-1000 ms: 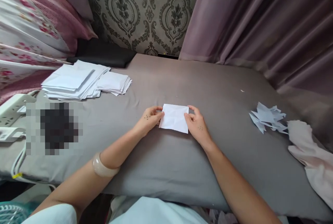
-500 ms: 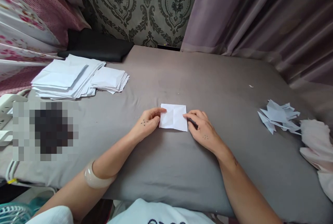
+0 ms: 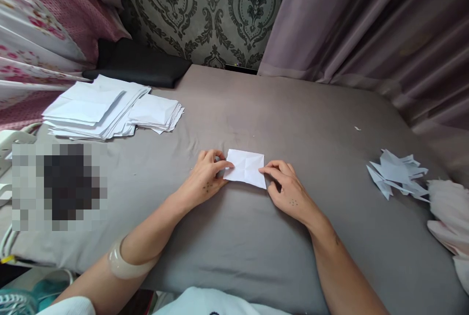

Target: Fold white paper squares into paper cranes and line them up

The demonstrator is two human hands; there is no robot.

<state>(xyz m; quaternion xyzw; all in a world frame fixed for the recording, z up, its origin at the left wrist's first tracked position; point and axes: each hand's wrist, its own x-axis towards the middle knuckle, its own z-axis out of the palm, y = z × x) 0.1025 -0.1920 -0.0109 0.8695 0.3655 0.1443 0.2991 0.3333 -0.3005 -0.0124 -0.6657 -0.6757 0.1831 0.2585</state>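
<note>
A small white sheet of paper [image 3: 246, 167] with crossing crease lines is held between my two hands, low over the grey cloth surface. My left hand [image 3: 205, 176] pinches its left edge, index finger on top and thumb near the lower corner. At the right edge, my right hand [image 3: 287, 185] grips the sheet with the index fingertip on its face; the thumb is partly hidden below.
Stacks of white paper [image 3: 88, 105] and smaller sheets [image 3: 156, 112] lie at the left. Folded paper pieces [image 3: 399, 173] are heaped at the right beside a pale cloth [image 3: 449, 217]. A black folded item [image 3: 142, 63] and a purple curtain [image 3: 311, 22] stand behind.
The sheet has tilted slightly, its right side lower. My left fingers have shifted along the left edge. The view has moved a little.
</note>
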